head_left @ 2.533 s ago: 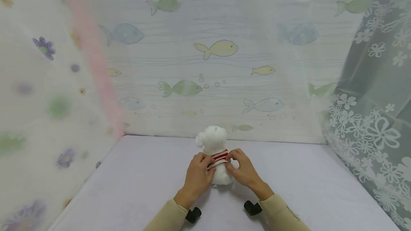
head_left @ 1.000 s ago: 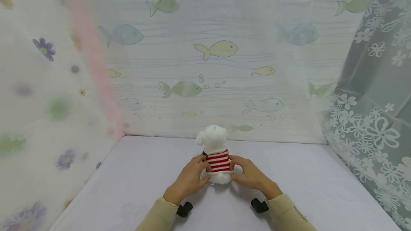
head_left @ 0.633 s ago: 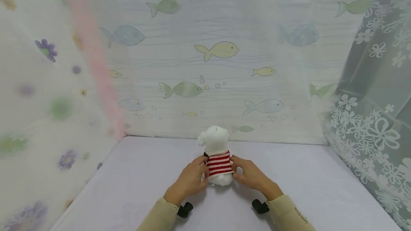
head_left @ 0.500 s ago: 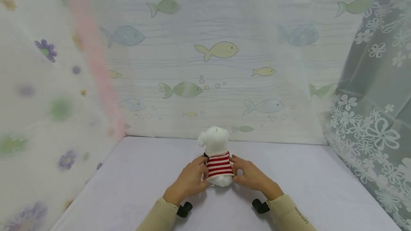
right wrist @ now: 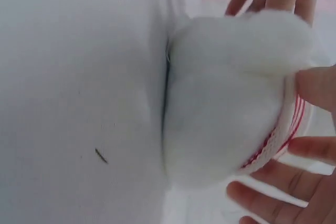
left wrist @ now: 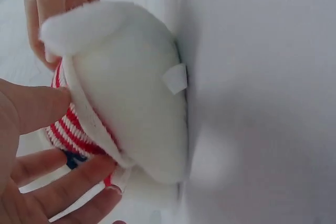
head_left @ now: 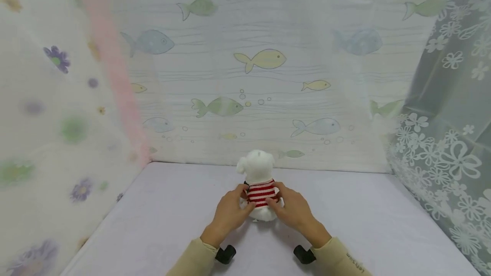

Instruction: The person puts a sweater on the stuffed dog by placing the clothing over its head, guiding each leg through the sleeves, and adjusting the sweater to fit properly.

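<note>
A white stuffed animal [head_left: 258, 167] sits upright on the table with its back toward me, wearing a red-and-white striped knit sweater [head_left: 262, 193]. My left hand [head_left: 230, 210] holds its left side, thumb on the sweater's back near the hem and fingers round the flank. On the opposite side my right hand [head_left: 295, 208] grips it likewise. In the left wrist view, a small white tag [left wrist: 176, 78] shows at the toy's base, and a dark blue patch [left wrist: 73, 158] peeks out between the fingers. The right wrist view shows the sweater hem [right wrist: 273, 142] beside the fingertips. The toy's front is hidden.
A white cloth covers the table [head_left: 172, 225]. Behind it hangs a fish-print curtain [head_left: 215, 76], with a flower-print sheet [head_left: 46, 139] at the left and a grey floral one [head_left: 452, 152] at the right. Black wrist mounts [head_left: 226, 254] sit under the forearms.
The sweater, bunched up around the toy's chest at first, has come down over its back. Lately both hands have moved inward, their thumbs shifting from the sides onto the sweater's back.
</note>
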Available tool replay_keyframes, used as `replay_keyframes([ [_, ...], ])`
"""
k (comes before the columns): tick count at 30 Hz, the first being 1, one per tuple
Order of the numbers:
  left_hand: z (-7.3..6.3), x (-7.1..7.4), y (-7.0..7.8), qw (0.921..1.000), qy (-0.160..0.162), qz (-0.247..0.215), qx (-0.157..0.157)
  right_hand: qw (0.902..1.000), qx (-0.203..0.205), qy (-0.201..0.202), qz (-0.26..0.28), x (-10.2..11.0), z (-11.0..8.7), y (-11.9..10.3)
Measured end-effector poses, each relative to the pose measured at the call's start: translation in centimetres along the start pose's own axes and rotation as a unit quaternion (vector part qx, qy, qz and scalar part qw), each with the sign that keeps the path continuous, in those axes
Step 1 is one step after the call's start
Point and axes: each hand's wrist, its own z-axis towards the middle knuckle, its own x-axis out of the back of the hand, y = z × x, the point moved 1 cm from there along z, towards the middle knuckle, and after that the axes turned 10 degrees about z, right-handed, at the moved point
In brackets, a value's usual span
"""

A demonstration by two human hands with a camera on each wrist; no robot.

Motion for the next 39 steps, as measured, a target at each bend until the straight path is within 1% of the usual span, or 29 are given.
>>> replay_keyframes([
  [3,-0.1,-0.2,0.2,0.9997,-0.025,-0.004,0.006,0.9995,-0.016,-0.017,-0.022,-0.1,-0.2,-0.6],
  [6,-0.3,-0.4,0.2,0.9992,-0.037,-0.012,0.005,0.9988,-0.034,-0.031,-0.018,-0.2,-0.4,-0.8],
  [10,-0.5,-0.4,0.3,0.9994,-0.027,-0.024,-0.001,0.9982,-0.043,-0.042,-0.003,-0.2,-0.5,-0.6],
  [13,-0.6,-0.5,0.5,0.9992,-0.022,-0.033,-0.01,0.9977,-0.044,-0.046,0.023,-0.1,-0.4,-0.4],
  [15,-0.6,-0.6,0.7,0.9982,-0.026,-0.049,-0.023,0.9967,-0.044,-0.045,0.05,0.1,-0.3,-0.3],
  [18,-0.6,-0.5,1.0,0.9951,-0.043,-0.079,-0.043,0.9946,-0.048,-0.046,0.08,0.4,-0.1,0.0],
  [20,-0.5,-0.5,1.2,0.9931,-0.055,-0.091,-0.05,0.9933,-0.054,-0.045,0.092,0.6,0.0,0.2],
  [21,-0.5,-0.4,1.3,0.9927,-0.056,-0.095,-0.05,0.9928,-0.056,-0.045,0.096,0.7,0.0,0.3],
  [23,-0.5,-0.3,1.3,0.9935,-0.044,-0.096,-0.042,0.9929,-0.059,-0.038,0.096,0.7,0.0,0.3],
  [24,-0.5,-0.3,1.2,0.9945,-0.031,-0.093,-0.037,0.9933,-0.058,-0.03,0.095,0.8,0.0,0.2],
  [26,-0.4,-0.1,1.1,0.9964,0.0,-0.083,-0.019,0.9968,-0.045,-0.01,0.065,0.6,-0.1,0.0],
  [27,-0.4,-0.1,0.9,0.9969,0.015,-0.076,-0.011,0.9986,-0.034,0.002,0.041,0.4,-0.1,-0.2],
  [29,-0.3,0.0,0.8,0.9975,0.03,-0.064,0.004,0.9995,-0.008,0.028,-0.011,0.1,-0.2,-0.6],
  [30,-0.3,0.1,0.7,0.9977,0.029,-0.061,0.009,0.9986,0.004,0.039,-0.036,-0.1,-0.2,-0.9],
  [31,-0.2,0.1,0.6,0.9976,0.021,-0.064,0.017,0.9968,0.015,0.049,-0.061,-0.3,-0.3,-1.1],
  [33,-0.2,0.1,0.4,0.9969,0.0,-0.075,0.023,0.9939,0.028,0.063,-0.086,-0.6,-0.4,-1.3],
  [35,-0.2,0.1,0.3,0.9956,-0.02,-0.087,0.029,0.9932,0.029,0.067,-0.091,-0.7,-0.5,-1.5],
  [39,-0.2,-0.1,0.1,0.9941,-0.033,-0.1,0.025,0.9944,0.009,0.059,-0.087,-0.7,-0.4,-1.2],
])
